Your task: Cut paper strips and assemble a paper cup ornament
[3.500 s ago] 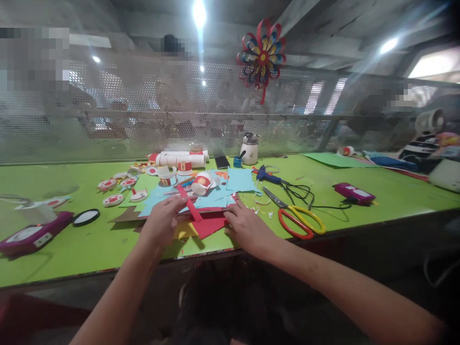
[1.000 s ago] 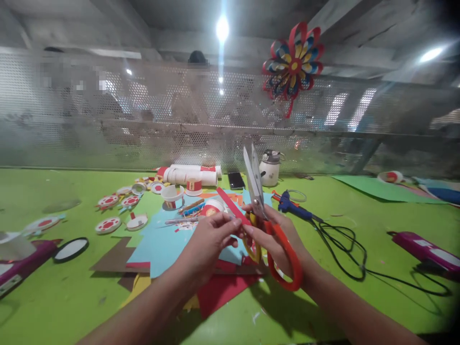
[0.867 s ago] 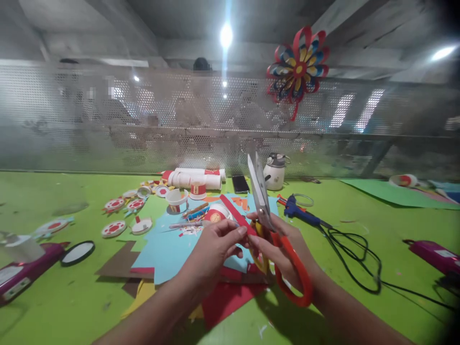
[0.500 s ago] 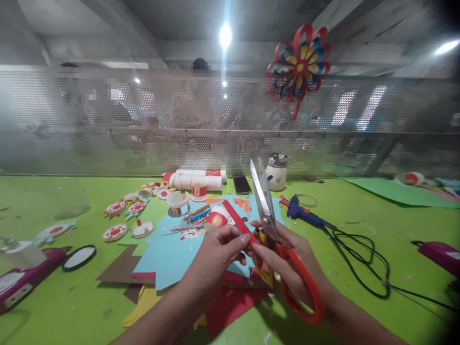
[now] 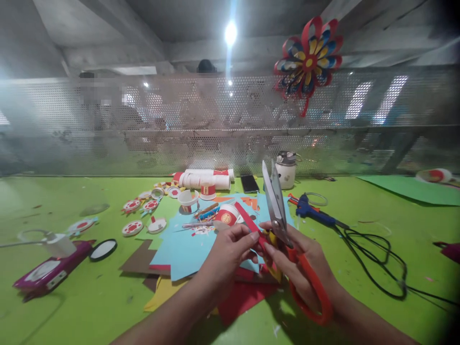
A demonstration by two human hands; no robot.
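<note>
Right hand point(image 5: 302, 261) grips the scissors point(image 5: 287, 239) through the orange-and-yellow handles, blades nearly shut, pointing up and away. Left hand point(image 5: 230, 254) sits just left of the scissors, fingertips pinched on the near end of a red paper strip point(image 5: 247, 220). Strip's long axis runs up-left, away from the scissors; both hands meet at its near end. Fingers hide the exact contact point. Behind the scissors: blue sheet point(image 5: 194, 244) on the green surface point(image 5: 72, 297), glue gun point(image 5: 316, 213) to their right.
</note>
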